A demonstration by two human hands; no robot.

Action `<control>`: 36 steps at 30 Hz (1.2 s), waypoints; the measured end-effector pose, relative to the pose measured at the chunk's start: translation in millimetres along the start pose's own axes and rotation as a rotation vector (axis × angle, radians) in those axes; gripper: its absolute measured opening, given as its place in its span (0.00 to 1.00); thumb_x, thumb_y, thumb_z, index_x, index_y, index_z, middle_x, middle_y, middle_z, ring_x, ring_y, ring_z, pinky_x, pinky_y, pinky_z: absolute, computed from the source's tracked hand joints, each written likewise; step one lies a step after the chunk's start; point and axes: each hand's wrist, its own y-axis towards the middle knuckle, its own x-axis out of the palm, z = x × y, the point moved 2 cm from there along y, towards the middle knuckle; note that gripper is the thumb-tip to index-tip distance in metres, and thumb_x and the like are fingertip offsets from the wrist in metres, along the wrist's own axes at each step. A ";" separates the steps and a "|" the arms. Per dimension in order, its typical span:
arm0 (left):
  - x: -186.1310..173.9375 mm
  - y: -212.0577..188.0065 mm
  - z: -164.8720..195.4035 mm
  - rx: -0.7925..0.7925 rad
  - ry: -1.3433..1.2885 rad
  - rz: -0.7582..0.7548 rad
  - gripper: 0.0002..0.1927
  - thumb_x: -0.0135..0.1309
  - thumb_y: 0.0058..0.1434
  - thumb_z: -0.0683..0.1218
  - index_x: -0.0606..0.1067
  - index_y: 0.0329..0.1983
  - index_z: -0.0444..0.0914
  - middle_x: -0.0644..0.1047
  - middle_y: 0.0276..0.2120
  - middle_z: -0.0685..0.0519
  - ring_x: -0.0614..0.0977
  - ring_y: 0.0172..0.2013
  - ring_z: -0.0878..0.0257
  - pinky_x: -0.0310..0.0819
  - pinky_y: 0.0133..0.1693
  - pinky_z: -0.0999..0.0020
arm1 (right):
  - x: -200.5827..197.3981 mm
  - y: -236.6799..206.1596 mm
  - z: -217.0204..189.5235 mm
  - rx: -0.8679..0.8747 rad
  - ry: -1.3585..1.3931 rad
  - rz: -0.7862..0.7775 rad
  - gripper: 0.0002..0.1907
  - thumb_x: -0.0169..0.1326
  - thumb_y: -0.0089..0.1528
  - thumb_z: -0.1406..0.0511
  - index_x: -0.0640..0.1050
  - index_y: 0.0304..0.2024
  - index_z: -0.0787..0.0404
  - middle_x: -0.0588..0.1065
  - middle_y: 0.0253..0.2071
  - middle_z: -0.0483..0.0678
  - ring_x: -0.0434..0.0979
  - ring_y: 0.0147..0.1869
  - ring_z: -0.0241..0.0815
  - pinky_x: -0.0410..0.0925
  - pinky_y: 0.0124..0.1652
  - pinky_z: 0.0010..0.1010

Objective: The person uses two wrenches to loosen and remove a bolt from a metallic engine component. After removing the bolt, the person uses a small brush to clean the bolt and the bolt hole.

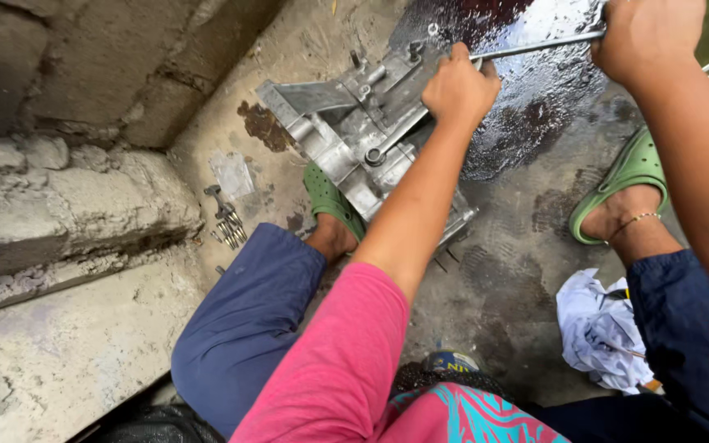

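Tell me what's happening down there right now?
A person squats on a concrete floor over a grey metal casing. The left hand and right hand both grip a long metal bar held across it. One green sandal sits against the casing. Loose bolts lie by the wall, a white rag near the right leg.

- Two hands: the left hand (459, 87) and the right hand (646, 34), both closed on one long metal rod (535, 46).
- One grey metal engine casing (354, 135).
- Two green clogs: one (330, 198) and another (627, 174).
- One white rag (601, 328).
- One small cluster of bolts (227, 223).
- One ankle bracelet (635, 220).
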 end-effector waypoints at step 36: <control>-111.9 -161.4 -101.3 1.094 -0.438 -0.022 0.23 0.67 0.54 0.62 0.74 0.30 0.39 0.75 0.25 0.52 0.72 0.33 0.49 0.67 0.38 0.54 | -164.9 -363.1 -273.0 0.658 1.901 -0.736 0.19 0.53 0.64 0.59 0.62 0.52 0.55 0.67 0.26 0.43 0.62 0.22 0.33 0.55 0.21 0.27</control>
